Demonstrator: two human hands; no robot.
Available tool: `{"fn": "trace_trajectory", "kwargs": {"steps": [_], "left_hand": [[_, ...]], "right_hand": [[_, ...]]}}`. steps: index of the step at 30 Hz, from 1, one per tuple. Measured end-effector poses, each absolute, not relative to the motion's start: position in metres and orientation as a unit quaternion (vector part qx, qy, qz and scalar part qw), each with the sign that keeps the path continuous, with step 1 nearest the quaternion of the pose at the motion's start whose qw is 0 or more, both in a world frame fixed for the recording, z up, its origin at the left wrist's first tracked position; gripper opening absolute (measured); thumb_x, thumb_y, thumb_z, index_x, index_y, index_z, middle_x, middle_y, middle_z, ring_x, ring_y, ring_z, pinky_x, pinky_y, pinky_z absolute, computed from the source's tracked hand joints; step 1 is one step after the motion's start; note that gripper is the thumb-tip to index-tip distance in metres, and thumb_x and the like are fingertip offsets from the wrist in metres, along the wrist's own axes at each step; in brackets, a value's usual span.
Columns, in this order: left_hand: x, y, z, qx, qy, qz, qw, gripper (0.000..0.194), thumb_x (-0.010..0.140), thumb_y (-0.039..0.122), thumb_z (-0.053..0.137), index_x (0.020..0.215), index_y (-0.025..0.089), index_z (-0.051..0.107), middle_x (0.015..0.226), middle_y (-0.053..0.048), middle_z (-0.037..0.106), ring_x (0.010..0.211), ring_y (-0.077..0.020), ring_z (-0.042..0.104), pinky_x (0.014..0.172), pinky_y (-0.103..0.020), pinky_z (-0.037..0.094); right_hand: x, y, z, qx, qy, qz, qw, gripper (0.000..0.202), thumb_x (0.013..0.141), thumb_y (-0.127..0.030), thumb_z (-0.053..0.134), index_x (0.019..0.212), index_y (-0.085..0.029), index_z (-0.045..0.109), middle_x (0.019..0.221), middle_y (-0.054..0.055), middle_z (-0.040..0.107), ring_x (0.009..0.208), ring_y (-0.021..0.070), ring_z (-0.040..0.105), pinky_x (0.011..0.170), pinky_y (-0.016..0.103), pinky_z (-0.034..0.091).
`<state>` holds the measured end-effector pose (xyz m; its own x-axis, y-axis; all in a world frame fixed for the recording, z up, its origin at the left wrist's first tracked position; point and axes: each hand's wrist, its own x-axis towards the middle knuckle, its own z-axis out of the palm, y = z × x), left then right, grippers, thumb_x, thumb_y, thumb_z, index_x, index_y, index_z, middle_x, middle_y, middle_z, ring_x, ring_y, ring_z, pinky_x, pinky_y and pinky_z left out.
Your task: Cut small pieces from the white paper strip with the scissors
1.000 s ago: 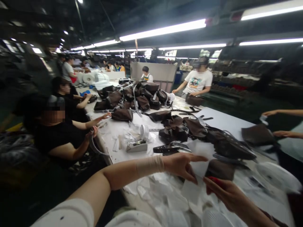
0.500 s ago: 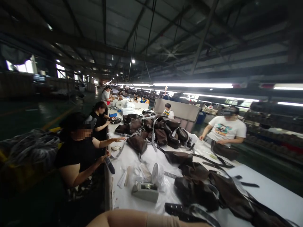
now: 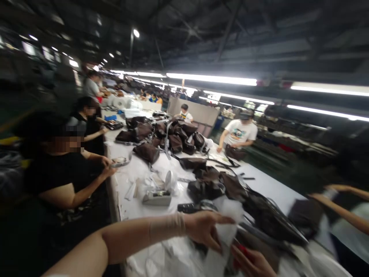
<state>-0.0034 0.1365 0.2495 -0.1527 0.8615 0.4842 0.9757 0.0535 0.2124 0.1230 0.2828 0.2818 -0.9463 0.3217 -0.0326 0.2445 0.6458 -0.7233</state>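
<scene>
My left hand (image 3: 203, 229) reaches in over the table's near side. Its fingers and thumb are around a thin white sheet (image 3: 226, 234), perhaps plastic or paper, which hangs down from it. Low in the view, my right hand (image 3: 255, 263) is closed on a small red object (image 3: 242, 254), mostly hidden by the fingers and blurred. Just beyond and beneath the hands lie dark brown bags (image 3: 271, 211) with straps. Crumpled clear plastic (image 3: 173, 256) spreads under my left forearm.
A grey tape dispenser (image 3: 157, 197) stands beside a white roll (image 3: 171, 181). Farther back is a heap of brown bags (image 3: 174, 142) on the white table (image 3: 123, 207). Co-workers stand along the left edge and across the table; another person's arms (image 3: 343, 204) handle a dark bag at right.
The view has swung to the right and down. My left hand has come into sight with the white sheet, and my right hand with the red object. The nearest left co-worker now brings both hands together.
</scene>
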Motion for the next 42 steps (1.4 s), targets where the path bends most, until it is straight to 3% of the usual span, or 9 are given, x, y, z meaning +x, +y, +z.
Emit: {"fn": "trace_trajectory", "kwargs": {"steps": [2,5,10,15,21,23,29,37,42], "left_hand": [[0.002,0.134,0.249,-0.628,-0.585,-0.49,-0.155,0.095,0.066,0.021,0.081,0.147,0.021,0.031,0.131,-0.018,0.054,0.071,-0.0141,0.072,0.059,-0.017,0.057],[0.005,0.13,0.253,-0.572,-0.555,-0.552,-0.245,0.089,0.065,0.016,0.08,0.144,0.021,0.038,0.127,-0.018,0.057,0.065,-0.0119,0.069,0.056,-0.019,0.056],[0.012,0.125,0.258,-0.553,-0.553,-0.572,-0.246,0.072,0.072,0.016,0.076,0.137,0.013,0.046,0.1,-0.011,0.068,0.066,-0.0113,0.065,0.063,-0.022,0.056],[0.012,0.123,0.262,-0.563,-0.554,-0.565,-0.24,0.042,0.087,0.03,0.063,0.125,0.013,0.054,0.102,-0.01,0.066,0.076,-0.0142,0.066,0.065,-0.027,0.058],[0.005,0.121,0.263,-0.579,-0.59,-0.516,-0.225,0.095,0.058,0.021,0.086,0.142,0.017,0.041,0.119,-0.016,0.061,0.064,-0.0107,0.066,0.056,-0.018,0.053],[-0.001,0.123,0.26,-0.588,-0.595,-0.5,-0.224,0.103,0.053,0.02,0.088,0.143,0.018,0.039,0.128,-0.017,0.056,0.066,-0.0113,0.067,0.057,-0.018,0.053],[-0.007,0.124,0.256,-0.591,-0.598,-0.492,-0.226,0.102,0.056,0.021,0.087,0.145,0.023,0.036,0.119,-0.011,0.061,0.069,-0.0108,0.067,0.066,-0.02,0.055],[0.003,0.124,0.256,-0.58,-0.587,-0.512,-0.236,0.088,0.065,0.017,0.079,0.143,0.017,0.038,0.097,-0.008,0.065,0.057,-0.0082,0.061,0.052,-0.016,0.048],[0.005,0.121,0.255,-0.579,-0.581,-0.519,-0.242,0.083,0.068,0.015,0.073,0.143,0.016,0.038,0.116,-0.017,0.059,0.062,-0.0113,0.066,0.052,-0.018,0.05]], "right_hand": [[0.14,0.286,0.282,-0.154,-0.888,0.434,0.0,0.066,0.059,-0.085,0.052,0.046,-0.02,0.06,0.047,0.004,0.046,0.046,0.0172,0.047,0.041,0.033,0.04],[0.147,0.283,0.288,-0.122,-0.865,0.487,-0.017,0.06,0.068,-0.075,0.06,0.062,-0.015,0.064,0.048,0.0,0.045,0.048,0.0124,0.043,0.043,0.027,0.036],[0.151,0.281,0.294,-0.137,-0.853,0.504,-0.013,0.034,0.09,-0.046,0.056,0.097,-0.012,0.062,0.082,0.003,0.062,0.066,0.0125,0.058,0.057,0.026,0.05],[0.149,0.28,0.294,-0.137,-0.851,0.507,-0.011,0.029,0.092,-0.039,0.056,0.104,-0.013,0.06,0.094,0.004,0.063,0.075,0.014,0.061,0.065,0.029,0.054],[0.132,0.275,0.278,-0.085,-0.857,0.509,-0.014,0.057,0.072,-0.071,0.06,0.06,-0.014,0.061,0.054,0.002,0.051,0.049,0.0119,0.043,0.046,0.027,0.034],[0.125,0.282,0.263,-0.097,-0.858,0.503,-0.019,0.061,0.068,-0.076,0.059,0.054,-0.016,0.059,0.049,0.001,0.046,0.046,0.0121,0.039,0.046,0.028,0.031],[0.114,0.304,0.238,-0.091,-0.867,0.488,-0.039,0.065,0.068,-0.078,0.055,0.052,-0.016,0.057,0.048,0.001,0.042,0.048,0.0109,0.034,0.049,0.028,0.028],[0.125,0.285,0.269,-0.082,-0.864,0.495,-0.043,0.057,0.073,-0.068,0.061,0.055,-0.014,0.057,0.05,-0.002,0.043,0.048,0.0085,0.031,0.049,0.026,0.023],[0.129,0.279,0.269,-0.074,-0.848,0.524,-0.044,0.056,0.075,-0.067,0.06,0.059,-0.013,0.06,0.053,-0.002,0.045,0.05,0.0082,0.03,0.049,0.026,0.023]]}}
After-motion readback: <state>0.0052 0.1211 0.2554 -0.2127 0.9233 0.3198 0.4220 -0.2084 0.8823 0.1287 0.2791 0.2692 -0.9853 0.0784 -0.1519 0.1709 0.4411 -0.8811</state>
